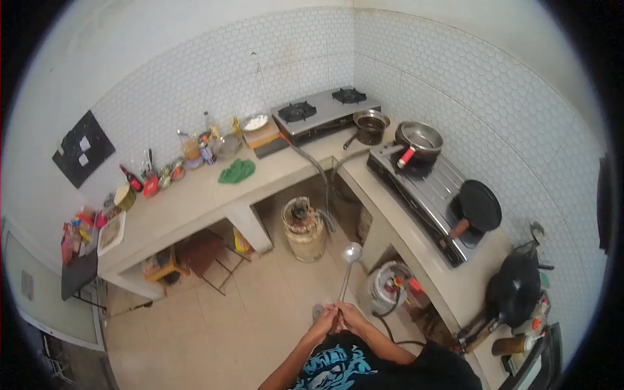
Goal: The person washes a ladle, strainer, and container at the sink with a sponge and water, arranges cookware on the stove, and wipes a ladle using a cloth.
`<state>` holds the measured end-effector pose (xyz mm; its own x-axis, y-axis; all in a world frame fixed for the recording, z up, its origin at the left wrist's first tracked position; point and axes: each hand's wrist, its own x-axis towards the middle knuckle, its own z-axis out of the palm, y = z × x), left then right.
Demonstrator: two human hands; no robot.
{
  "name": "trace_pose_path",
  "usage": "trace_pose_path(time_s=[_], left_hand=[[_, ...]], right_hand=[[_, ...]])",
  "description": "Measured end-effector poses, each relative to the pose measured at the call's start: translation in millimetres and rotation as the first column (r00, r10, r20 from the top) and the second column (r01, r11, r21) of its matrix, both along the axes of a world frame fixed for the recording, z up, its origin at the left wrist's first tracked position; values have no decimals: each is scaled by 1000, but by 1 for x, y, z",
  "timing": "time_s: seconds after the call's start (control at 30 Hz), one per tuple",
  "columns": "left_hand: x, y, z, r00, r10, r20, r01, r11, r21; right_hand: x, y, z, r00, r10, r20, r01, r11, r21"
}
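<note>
A metal ladle [351, 253] points away from my body, its round bowl over the floor between the two counters. My left hand [323, 321] and my right hand [353, 316] meet in front of my dark shirt, both closed around the lower end of its handle. Just which fingers grip the handle is too small to tell. Nearest to the ladle's bowl are a rusty gas cylinder [305, 237] under the counter and a grey gas cylinder [383, 286] to the right.
Along the left counter [195, 214] stand bottles, jars, a green cloth [237, 171] and a gas stove [318, 114]. The right counter bears a saucepan [370, 129], a second stove [403, 185] with pans, a black flat pan [481, 205] and a wok [517, 289]. A stool [201, 250] sits below.
</note>
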<state>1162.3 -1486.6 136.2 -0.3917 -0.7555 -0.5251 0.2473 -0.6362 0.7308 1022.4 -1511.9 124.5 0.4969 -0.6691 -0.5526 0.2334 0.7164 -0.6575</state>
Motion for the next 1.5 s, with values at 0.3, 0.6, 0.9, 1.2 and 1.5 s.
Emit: trace_pose_path(time_s=[0.3,0.6,0.9,1.2,1.5], left_hand=[[198,-142,-70,725,144,673,-73,988,-133],[309,-377,-56,375,625,684,38,727,-685],[378,-682,-109,474,657,586,34,651,-758],[370,-737,-106,-141,479,866,319,850,-418],[403,-724,-2,751,484,450,-173,801,-573]], right_hand=[[46,-236,-15,840,-365,-401,254,919,-303],[111,-324,10,519,-401,-755,-258,768,-586],[205,-395,39,341,-462,-819,-186,821,-540],[304,-497,31,667,-387,-636,117,898,-423],[347,-600,54,745,-589,-313,274,699,-661]])
